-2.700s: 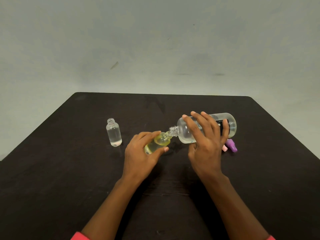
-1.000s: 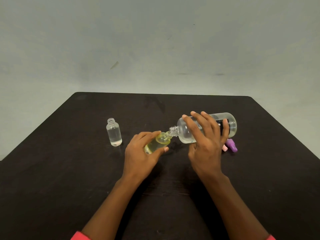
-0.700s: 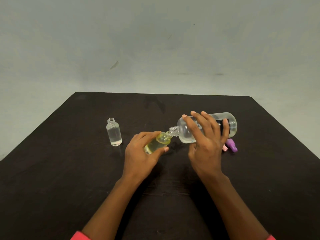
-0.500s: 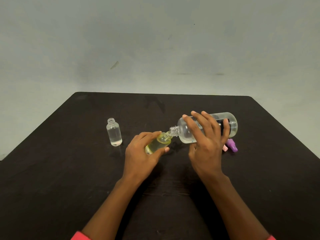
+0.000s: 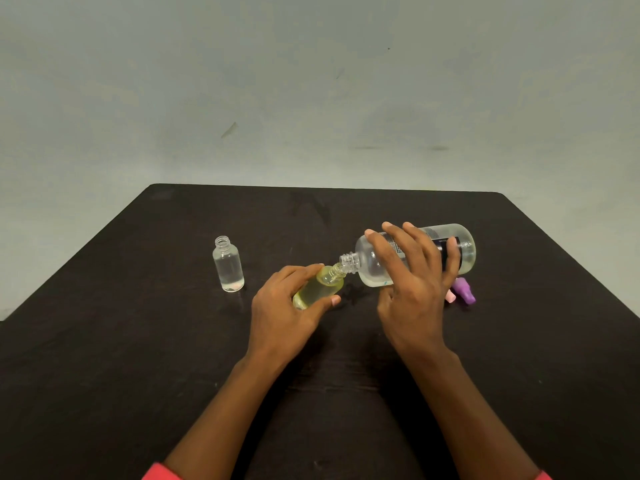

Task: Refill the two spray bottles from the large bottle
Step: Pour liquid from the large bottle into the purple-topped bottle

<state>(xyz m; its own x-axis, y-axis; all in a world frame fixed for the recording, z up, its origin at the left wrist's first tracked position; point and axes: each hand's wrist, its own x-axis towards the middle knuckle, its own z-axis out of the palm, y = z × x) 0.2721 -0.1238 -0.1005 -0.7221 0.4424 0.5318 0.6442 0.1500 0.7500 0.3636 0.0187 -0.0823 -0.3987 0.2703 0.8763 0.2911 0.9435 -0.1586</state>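
Observation:
My right hand (image 5: 412, 292) grips the large clear bottle (image 5: 464, 247), tipped on its side with its open neck pointing left. The neck meets the mouth of a small yellow-tinted spray bottle (image 5: 320, 287), which my left hand (image 5: 284, 313) holds tilted toward it. A second small clear spray bottle (image 5: 228, 265) stands upright and uncapped to the left, with a little clear liquid at its bottom. Part of the large bottle is hidden behind my fingers.
A purple spray cap (image 5: 465, 294) and a pink cap (image 5: 449, 296) lie on the dark table (image 5: 104, 358) just right of my right hand. A pale wall rises behind the table's far edge.
Almost nothing differs. Both hands hold the same pouring pose, and the large bottle's base has crept very slightly to the right.

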